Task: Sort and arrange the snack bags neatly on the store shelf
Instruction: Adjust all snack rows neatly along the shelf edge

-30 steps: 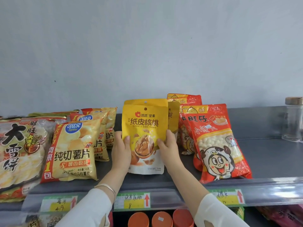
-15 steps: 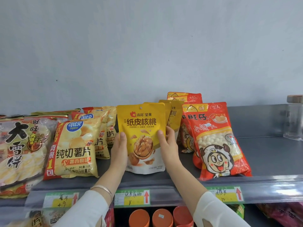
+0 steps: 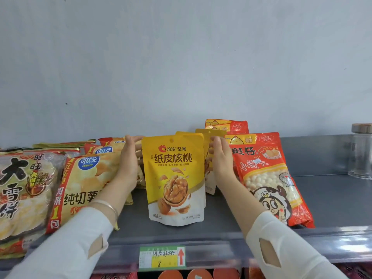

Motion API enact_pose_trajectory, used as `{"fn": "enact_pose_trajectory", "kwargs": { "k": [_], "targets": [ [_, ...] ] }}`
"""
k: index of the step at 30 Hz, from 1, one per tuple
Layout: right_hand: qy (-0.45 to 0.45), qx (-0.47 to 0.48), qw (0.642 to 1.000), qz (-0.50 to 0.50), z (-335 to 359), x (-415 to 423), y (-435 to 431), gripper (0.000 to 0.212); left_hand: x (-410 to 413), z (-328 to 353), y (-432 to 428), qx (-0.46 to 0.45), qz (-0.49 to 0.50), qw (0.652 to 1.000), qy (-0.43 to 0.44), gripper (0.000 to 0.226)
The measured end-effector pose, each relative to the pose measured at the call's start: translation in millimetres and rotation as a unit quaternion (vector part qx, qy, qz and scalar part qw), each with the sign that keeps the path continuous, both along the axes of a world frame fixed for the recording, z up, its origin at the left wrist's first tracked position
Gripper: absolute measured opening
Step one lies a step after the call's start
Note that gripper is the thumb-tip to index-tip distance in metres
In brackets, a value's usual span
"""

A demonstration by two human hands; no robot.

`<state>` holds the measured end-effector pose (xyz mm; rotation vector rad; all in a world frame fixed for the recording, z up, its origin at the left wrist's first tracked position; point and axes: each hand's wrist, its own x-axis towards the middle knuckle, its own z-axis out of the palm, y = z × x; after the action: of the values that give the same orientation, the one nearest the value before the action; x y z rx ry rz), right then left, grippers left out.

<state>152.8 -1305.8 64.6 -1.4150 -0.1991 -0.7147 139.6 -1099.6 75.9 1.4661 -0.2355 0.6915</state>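
Note:
A yellow walnut pouch (image 3: 175, 178) stands upright by itself at the front middle of the grey shelf (image 3: 332, 198). Two more yellow walnut pouches (image 3: 209, 133) stand behind it, mostly hidden. My left hand (image 3: 128, 164) reaches past the front pouch's left edge, and its fingertips are hidden behind that pouch. My right hand (image 3: 221, 162) is at the right side, fingers curled on the edge of a rear pouch. Together the hands flank and press the rear pouches. Neither hand touches the front pouch.
Yellow potato chip bags (image 3: 84, 188) and a large rice cracker bag (image 3: 22, 188) lie to the left. Red bags of small white buns (image 3: 269, 178) lean to the right. A glass jar (image 3: 361, 152) stands far right. A price label (image 3: 163, 256) sits on the shelf rail.
Both hands let go of the front walnut pouch, which now stands alone, and moved up and back to the pouches behind it. The camera has come closer to the shelf.

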Motion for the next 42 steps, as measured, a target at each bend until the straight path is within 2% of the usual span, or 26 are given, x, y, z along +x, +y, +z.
{"fn": "enact_pose_trajectory", "kwargs": {
  "k": [4, 6, 8, 10, 13, 16, 19, 22, 25, 28, 30, 32, 34, 37, 40, 42],
  "targets": [
    [0.029, -0.12, 0.992, -0.001, 39, 25, -7, 0.026, 24, 42, 13, 0.087, -0.074, 0.991, 0.07, 0.059],
    [0.048, -0.214, 0.975, -0.016, 53, 36, -10, 0.03, 38, 56, 18, 0.139, -0.11, 0.978, 0.107, 0.048],
    [0.055, -0.331, 0.941, -0.042, 65, 47, -12, 0.032, 56, 64, 21, 0.244, -0.115, 0.956, 0.116, 0.033],
    [0.05, -0.44, 0.894, -0.065, 76, 61, -12, 0.032, 82, 71, 26, 0.399, -0.078, 0.909, 0.097, 0.023],
    [0.062, -0.584, 0.804, -0.093, 92, 90, -6, 0.037, 118, 78, 24, 0.559, -0.062, 0.822, 0.094, 0.034],
    [0.081, -0.669, 0.727, -0.128, 101, 116, 0, 0.04, 144, 81, 19, 0.613, -0.082, 0.778, 0.111, 0.046],
    [0.079, -0.723, 0.67, -0.151, 104, 130, 3, 0.043, 160, 81, 11, 0.639, -0.106, 0.75, 0.135, 0.055],
    [0.087, -0.748, 0.642, -0.144, 103, 138, 8, 0.046, 171, 76, 5, 0.648, -0.144, 0.73, 0.161, 0.055],
    [0.112, -0.762, 0.623, -0.137, 99, 146, 16, 0.045, 182, 70, 4, 0.664, -0.13, 0.722, 0.146, 0.054],
    [0.107, -0.756, 0.627, -0.155, 95, 147, 22, 0.038, 187, 67, 6, 0.674, -0.09, 0.72, 0.136, 0.056],
    [0.093, -0.739, 0.648, -0.161, 94, 147, 25, 0.036, 189, 67, 8, 0.689, -0.075, 0.711, 0.121, 0.044],
    [0.083, -0.716, 0.677, -0.15, 95, 145, 26, 0.032, 187, 69, 10, 0.689, -0.057, 0.715, 0.099, 0.024],
    [0.075, -0.701, 0.698, -0.126, 97, 142, 27, 0.026, 181, 71, 11, 0.677, -0.053, 0.73, 0.074, 0.011],
    [0.05, -0.695, 0.708, -0.111, 105, 134, 32, 0.02, 166, 80, 10, 0.651, -0.05, 0.757, 0.034, 0.009],
    [0.023, -0.638, 0.766, -0.083, 115, 128, 40, 0.017, 149, 91, 12, 0.606, -0.073, 0.792, 0.005, 0.009],
    [0.027, -0.614, 0.788, -0.034, 119, 126, 46, 0.018, 135, 96, 15, 0.578, -0.095, 0.811, -0.007, 0.013]
  ]
}}
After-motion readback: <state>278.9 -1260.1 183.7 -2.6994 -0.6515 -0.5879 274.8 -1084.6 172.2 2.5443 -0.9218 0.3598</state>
